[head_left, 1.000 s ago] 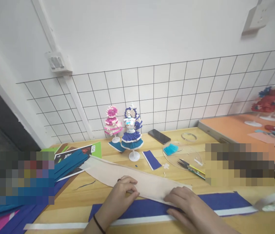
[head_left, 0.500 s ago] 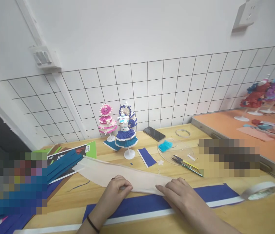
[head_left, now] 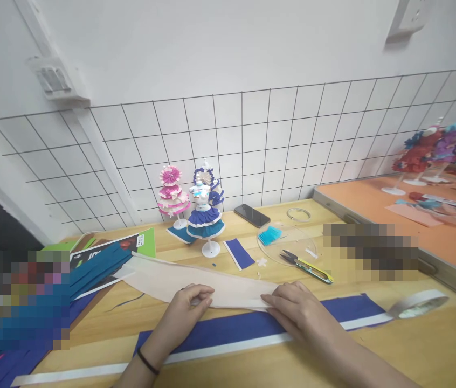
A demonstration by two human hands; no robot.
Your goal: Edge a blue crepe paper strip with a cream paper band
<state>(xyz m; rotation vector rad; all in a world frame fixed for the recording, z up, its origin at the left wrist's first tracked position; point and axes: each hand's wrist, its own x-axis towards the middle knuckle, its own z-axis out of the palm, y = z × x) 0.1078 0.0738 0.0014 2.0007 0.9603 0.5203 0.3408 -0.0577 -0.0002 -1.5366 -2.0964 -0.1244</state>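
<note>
A long cream strip of crepe paper (head_left: 232,288) stretches from the left pile toward my hands. My right hand (head_left: 298,310) pinches its near edge close to the right end. My left hand (head_left: 191,310) lies over the same edge further left, with thumb and forefinger slightly apart. Beneath both wrists is a dark blue crepe paper strip (head_left: 232,326), flat on the table. White tape (head_left: 228,345) runs along its near edge, past the strip's left end, and joins a tape roll (head_left: 422,304) standing at the right.
Yellow-handled thread snips (head_left: 309,267) lie by a clear disc (head_left: 309,242) and a cut turquoise piece (head_left: 269,235). Behind are a phone (head_left: 252,215), a blue dress figure (head_left: 206,215) and a pink one (head_left: 173,196). Teal paper (head_left: 98,269) is heaped left. An orange board (head_left: 357,196) borders the right.
My left forefinger has straightened and parted from the thumb. The right hand keeps its pinch on the cream paper. The whole view has shifted slightly.
</note>
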